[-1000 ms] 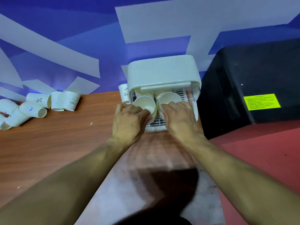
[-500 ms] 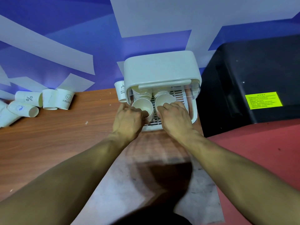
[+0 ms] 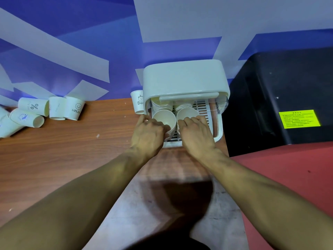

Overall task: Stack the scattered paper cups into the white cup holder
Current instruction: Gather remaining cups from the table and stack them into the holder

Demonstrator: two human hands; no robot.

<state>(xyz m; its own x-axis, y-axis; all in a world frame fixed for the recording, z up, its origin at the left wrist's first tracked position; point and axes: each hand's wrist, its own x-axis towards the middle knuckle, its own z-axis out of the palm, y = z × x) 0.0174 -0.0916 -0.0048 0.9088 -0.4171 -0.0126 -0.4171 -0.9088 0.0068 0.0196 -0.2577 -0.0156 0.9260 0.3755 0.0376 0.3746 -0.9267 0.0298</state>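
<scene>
Head view. Blue wall (image 3: 72, 51) crossed by pale angled strips at the back. Below it a wood-grain desk (image 3: 63, 150), with a worn pale patch close to the body. To the right, a black box (image 3: 279, 98) with a yellow label (image 3: 299, 119), and a red surface (image 3: 288, 177) in front of it.

The white cup holder (image 3: 183, 78) stands at the back of the desk against the wall. Its front is open and the slatted tray (image 3: 201, 107) shows. Two mouth-up paper cups sit side by side at the front of the tray: left cup (image 3: 163, 117) and right cup (image 3: 187, 113). Behind them are rear stacks (image 3: 160, 105) with ribbed rims, partly hidden under the lid.

Left hand (image 3: 147, 134): fingers (image 3: 160, 124) curled round the near side of the left cup, clamped on it. Right hand (image 3: 196, 136): fingers (image 3: 191, 120) bent over the near rim of the right cup, gripping it. How many cups nest beneath either one cannot be told.

Outside the holder, a printed cup (image 3: 137, 103) stands upright just beside its left wall. The loose cups (image 3: 54, 109) sit well apart at the far left of the desk, some standing and some on their sides.

Judgement: the step in hand looks like seating these two cups on the tray, and the task is partway done. The next move calls for both hands to let go without tipping the cups. After that, the printed cup is the nearest pick, then the far-left group. The paper walls are thin, so a light grip is needed. The toppled cups need turning mouth-up before nesting.
</scene>
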